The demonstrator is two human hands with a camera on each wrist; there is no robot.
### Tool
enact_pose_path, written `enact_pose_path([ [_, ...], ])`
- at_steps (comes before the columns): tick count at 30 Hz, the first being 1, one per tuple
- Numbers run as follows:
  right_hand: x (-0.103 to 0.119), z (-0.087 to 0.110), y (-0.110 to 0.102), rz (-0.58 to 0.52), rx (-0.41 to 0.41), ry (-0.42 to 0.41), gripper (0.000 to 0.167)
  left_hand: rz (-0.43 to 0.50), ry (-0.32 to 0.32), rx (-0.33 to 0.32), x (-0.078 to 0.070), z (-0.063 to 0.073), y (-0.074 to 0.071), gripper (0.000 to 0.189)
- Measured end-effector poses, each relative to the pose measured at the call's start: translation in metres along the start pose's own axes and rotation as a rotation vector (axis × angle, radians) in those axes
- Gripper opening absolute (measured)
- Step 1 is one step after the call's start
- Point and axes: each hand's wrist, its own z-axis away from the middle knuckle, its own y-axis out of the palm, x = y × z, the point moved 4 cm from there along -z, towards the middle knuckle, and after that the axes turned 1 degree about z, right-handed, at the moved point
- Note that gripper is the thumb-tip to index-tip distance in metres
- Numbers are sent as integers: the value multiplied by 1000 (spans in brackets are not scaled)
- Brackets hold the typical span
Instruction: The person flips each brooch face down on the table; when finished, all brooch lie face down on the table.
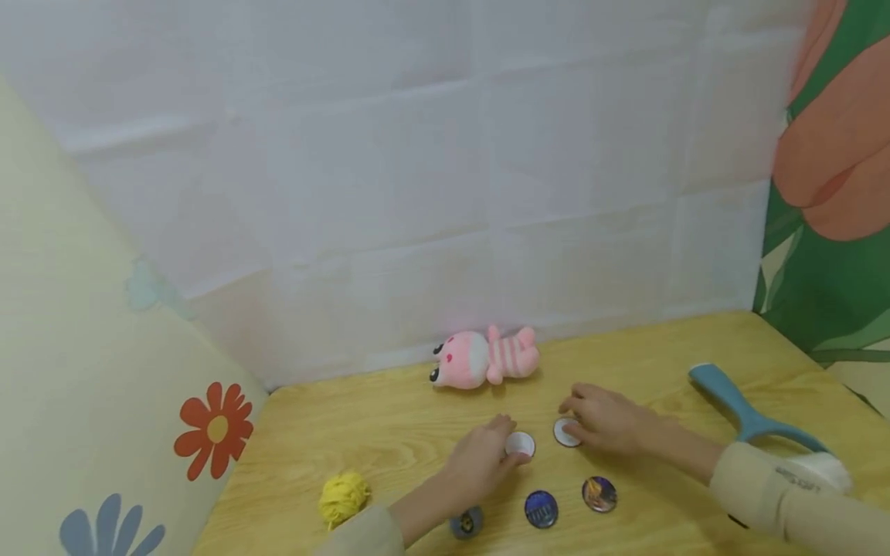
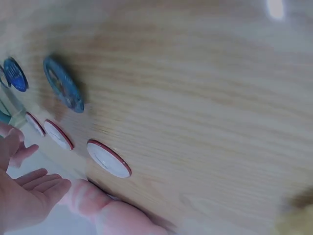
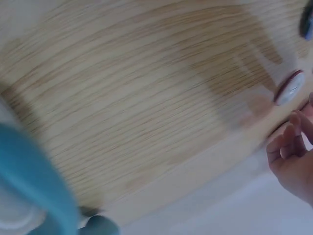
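In the head view my left hand (image 1: 476, 463) hovers at a round badge (image 1: 520, 445), white side up, with thumb and fingers spread at its left edge. My right hand (image 1: 612, 421) is over another white-side-up badge (image 1: 566, 432), its thumb overlapping it. The left wrist view shows the left hand's fingers (image 2: 46, 188) fairly straight, apart from the nearest red-rimmed white badge (image 2: 108, 158). Three white badges show there. In the right wrist view the right hand (image 3: 293, 159) has loosely bent fingers, apart from a white badge (image 3: 289, 88).
Nearer me lie a blue picture badge (image 1: 541, 509), an orange-and-dark one (image 1: 599, 494) and a grey-blue one (image 1: 467, 523) by the left forearm. A pink plush toy (image 1: 480, 361) lies against the back wall. Yellow yarn (image 1: 344, 498) is at left, a blue-handled roller (image 1: 726, 394) at right.
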Motion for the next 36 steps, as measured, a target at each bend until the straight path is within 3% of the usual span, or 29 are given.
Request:
enact_pose_path([
  [8, 45, -15, 4, 40, -12, -146, 32, -24, -50, -21, 12, 52, -21, 62],
  [13, 66, -18, 8, 35, 17, -212, 38, -11, -118, 62, 21, 73, -16, 67],
  [17, 81, -22, 15, 29, 42, -243, 44, 29, -155, 89, 29, 86, -10, 65],
  [27, 108, -30, 34, 67, 117, -211, 65, 74, -199, 116, 40, 94, -1, 68],
  [33, 115, -29, 42, 68, 91, -233, 55, 117, -264, 185, 44, 93, 5, 55],
  [36, 116, -27, 45, 68, 79, -241, 53, 119, -257, 193, 43, 92, 5, 48],
])
